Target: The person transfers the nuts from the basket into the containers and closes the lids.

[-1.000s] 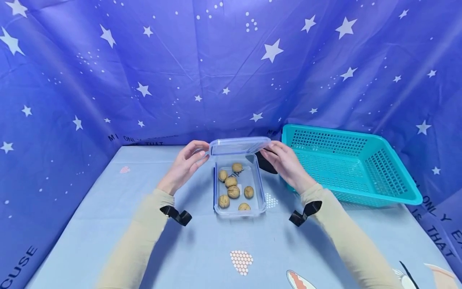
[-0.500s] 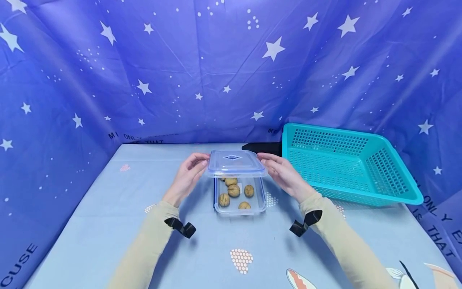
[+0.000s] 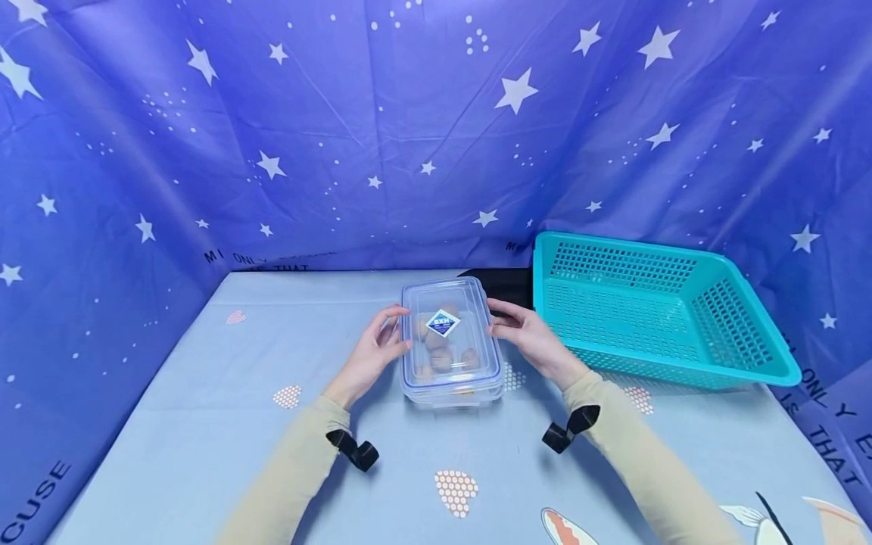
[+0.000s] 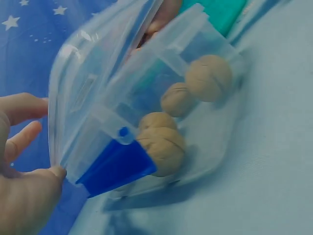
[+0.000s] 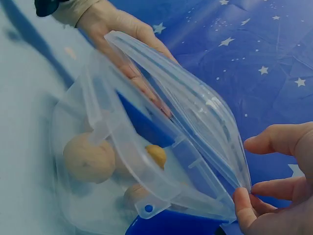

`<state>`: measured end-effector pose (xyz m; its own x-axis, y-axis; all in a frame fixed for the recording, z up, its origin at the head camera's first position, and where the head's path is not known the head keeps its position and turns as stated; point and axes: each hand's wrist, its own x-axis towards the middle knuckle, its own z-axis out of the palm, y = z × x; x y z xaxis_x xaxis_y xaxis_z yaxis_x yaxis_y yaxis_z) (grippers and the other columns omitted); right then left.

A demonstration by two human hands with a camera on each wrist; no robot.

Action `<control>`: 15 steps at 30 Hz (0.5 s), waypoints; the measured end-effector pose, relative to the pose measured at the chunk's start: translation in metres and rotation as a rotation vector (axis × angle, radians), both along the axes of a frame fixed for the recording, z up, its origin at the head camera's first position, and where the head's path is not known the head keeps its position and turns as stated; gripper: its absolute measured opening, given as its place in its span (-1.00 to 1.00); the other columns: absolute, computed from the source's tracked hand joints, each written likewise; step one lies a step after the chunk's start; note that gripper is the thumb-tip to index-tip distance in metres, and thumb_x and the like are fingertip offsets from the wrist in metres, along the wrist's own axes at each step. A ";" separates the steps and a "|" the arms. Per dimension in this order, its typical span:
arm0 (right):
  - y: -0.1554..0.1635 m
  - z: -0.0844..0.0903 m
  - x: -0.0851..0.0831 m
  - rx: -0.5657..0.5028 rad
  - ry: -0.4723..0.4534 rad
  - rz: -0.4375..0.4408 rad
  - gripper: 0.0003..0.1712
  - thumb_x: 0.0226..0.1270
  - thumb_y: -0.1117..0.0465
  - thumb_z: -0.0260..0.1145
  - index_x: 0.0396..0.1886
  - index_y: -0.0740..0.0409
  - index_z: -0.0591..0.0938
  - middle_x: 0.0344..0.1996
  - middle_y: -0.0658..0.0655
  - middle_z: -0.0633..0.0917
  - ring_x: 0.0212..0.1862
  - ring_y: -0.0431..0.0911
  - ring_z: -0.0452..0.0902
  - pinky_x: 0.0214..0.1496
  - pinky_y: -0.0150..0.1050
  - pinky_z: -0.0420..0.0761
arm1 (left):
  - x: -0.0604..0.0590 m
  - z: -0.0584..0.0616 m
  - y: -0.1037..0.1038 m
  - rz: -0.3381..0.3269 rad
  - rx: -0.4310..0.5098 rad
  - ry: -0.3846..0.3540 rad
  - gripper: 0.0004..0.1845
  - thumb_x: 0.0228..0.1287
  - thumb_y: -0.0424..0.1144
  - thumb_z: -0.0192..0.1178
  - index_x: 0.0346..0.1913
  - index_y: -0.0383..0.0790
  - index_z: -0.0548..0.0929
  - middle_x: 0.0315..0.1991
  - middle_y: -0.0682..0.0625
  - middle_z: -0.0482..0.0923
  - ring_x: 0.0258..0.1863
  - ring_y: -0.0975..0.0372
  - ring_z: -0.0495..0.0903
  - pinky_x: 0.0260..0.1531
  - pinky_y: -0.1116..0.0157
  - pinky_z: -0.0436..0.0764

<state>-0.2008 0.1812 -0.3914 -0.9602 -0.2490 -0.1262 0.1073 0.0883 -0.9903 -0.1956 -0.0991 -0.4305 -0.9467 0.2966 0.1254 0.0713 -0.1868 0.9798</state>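
In the head view a clear plastic lid with a blue-and-white sticker lies over a clear food container. The wrist views show the lid tilted, with a gap between it and the container's rim along one end. My left hand holds the lid's left edge between thumb and fingers. On the opposite edge, my right hand grips it the same way, thumb at the underside. Several walnuts sit inside the container, blurred through the plastic. A blue side clip hangs loose from the container's wall.
A turquoise perforated basket stands at the right, close to my right hand. Beside its left wall is a dark black shape. A light blue cloth covers the table, and a starry blue curtain hangs behind.
Both hands have brought the lid from a raised, steeply tilted position at the container's far end down and toward me, so it now covers the container and walnuts from above.
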 end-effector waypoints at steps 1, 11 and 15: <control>0.000 -0.001 0.000 0.034 0.013 -0.005 -0.26 0.27 0.39 0.24 0.44 0.35 0.24 0.17 0.44 0.45 0.28 0.15 0.29 0.29 -0.13 0.32 | 0.000 -0.001 0.001 0.003 -0.020 0.002 -0.44 0.17 -0.61 0.14 0.27 -0.47 0.30 0.50 -0.28 -0.21 0.47 -0.09 -0.16 0.39 0.18 0.00; -0.005 -0.013 -0.002 0.244 0.119 -0.054 -0.24 0.18 0.39 0.27 0.41 0.34 0.29 0.24 0.39 0.36 0.13 0.16 0.39 0.13 -0.09 0.47 | -0.006 -0.006 0.009 0.020 -0.110 0.028 -0.45 0.17 -0.61 0.17 0.26 -0.42 0.36 0.49 -0.24 -0.17 0.47 -0.08 -0.14 0.40 0.19 -0.01; -0.007 -0.017 -0.003 0.272 0.107 -0.084 -0.24 0.17 0.39 0.28 0.40 0.35 0.30 0.27 0.41 0.29 0.12 0.17 0.39 0.09 -0.11 0.48 | -0.007 -0.006 0.011 0.002 -0.121 0.025 -0.41 0.20 -0.61 0.15 0.31 -0.39 0.30 0.49 -0.22 -0.18 0.47 -0.07 -0.16 0.40 0.19 -0.01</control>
<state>-0.2034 0.1745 -0.4088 -0.9875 -0.1387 -0.0745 0.0220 0.3471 -0.9376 -0.2031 -0.0883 -0.4364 -0.9445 0.3089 0.1121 0.0958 -0.0673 0.9931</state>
